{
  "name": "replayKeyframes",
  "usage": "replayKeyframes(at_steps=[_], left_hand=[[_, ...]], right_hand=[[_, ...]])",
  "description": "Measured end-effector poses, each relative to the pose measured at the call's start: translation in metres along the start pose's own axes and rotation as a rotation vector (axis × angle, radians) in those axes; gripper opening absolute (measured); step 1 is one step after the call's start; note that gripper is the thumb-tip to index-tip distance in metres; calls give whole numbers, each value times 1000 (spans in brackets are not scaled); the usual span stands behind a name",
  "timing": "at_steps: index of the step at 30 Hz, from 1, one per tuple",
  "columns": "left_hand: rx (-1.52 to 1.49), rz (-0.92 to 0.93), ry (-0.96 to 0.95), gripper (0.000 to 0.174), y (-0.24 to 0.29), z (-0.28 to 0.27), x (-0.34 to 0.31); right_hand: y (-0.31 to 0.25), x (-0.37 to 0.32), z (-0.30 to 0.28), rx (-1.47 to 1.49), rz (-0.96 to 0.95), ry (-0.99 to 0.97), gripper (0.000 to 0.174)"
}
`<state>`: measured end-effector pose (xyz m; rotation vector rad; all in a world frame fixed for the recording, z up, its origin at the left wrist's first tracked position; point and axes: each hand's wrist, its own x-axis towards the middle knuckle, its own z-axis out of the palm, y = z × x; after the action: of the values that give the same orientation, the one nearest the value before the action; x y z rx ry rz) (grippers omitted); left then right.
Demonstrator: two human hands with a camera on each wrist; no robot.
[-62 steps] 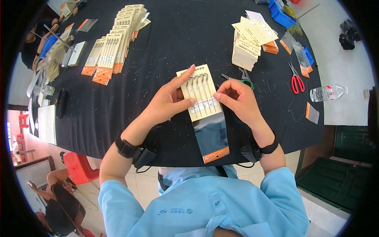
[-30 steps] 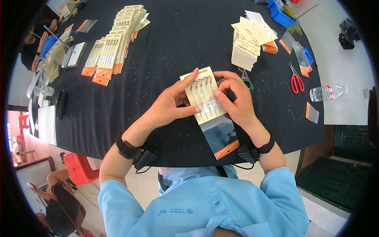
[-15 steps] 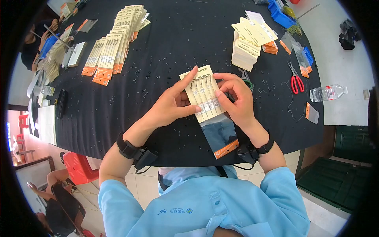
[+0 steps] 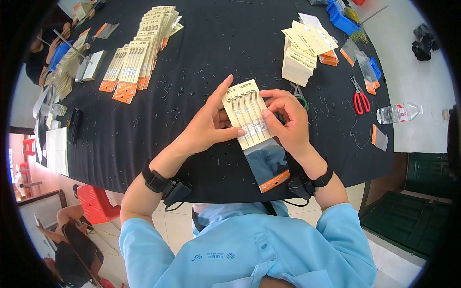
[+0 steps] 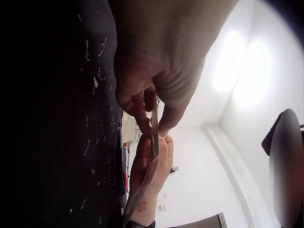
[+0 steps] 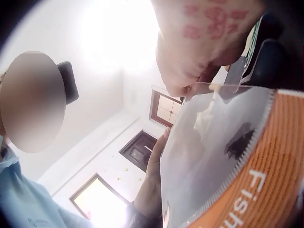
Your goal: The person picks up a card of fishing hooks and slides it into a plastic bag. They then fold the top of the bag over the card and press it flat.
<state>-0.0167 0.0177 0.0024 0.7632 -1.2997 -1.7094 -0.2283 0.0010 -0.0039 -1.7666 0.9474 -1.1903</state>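
Observation:
Both hands hold a cream card (image 4: 246, 111) with several dark hooks and their lines laid lengthwise, above the black cloth. The left hand (image 4: 204, 122) pinches its left edge, thumb on the front and index finger raised beside the top corner. The right hand (image 4: 288, 120) grips the right edge between thumb and curled fingers. Below the card hangs a clear bag (image 4: 266, 162) with an orange end (image 4: 274, 181); the bag looms large in the right wrist view (image 6: 209, 142). Seen edge-on in the left wrist view, the card (image 5: 155, 126) sits between thumb and fingers of the left hand (image 5: 159, 61).
Filled cards (image 4: 132, 65) are stacked at the upper left, blank cards (image 4: 297, 65) at the upper right. Red scissors (image 4: 361, 98), a water bottle (image 4: 398, 113) and an orange-ended bag (image 4: 380, 138) lie to the right. Green-handled scissors (image 4: 301, 102) are just behind the right hand.
The card and bag have shifted slightly right and tilted since the earliest frame. Lately the left index finger has lifted off the card's top corner; the right hand has barely moved.

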Motion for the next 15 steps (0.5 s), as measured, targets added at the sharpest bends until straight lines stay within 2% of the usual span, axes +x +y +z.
replayKeyframes(at_steps=[4,7,9,10,13,15], left_hand=[[-19,-30,24,100,1,1,0],[-26,5,61,94,0,2,-2],[-12,34,142,77,1,1,-2],[-12,34,143,77,1,0,-2],[107,22,310,46,-2,-6,0],[108,-10,319,44,-2,-9,0]], right_hand=[[2,-1,0,-6,-8,6,9],[1,-1,0,-6,11,10,8],[0,-1,0,-13,12,16,8],[0,-1,0,-30,2,8,8],[0,-1,1,-47,-13,-7,8],[0,-2,2,-48,-19,-14,9]])
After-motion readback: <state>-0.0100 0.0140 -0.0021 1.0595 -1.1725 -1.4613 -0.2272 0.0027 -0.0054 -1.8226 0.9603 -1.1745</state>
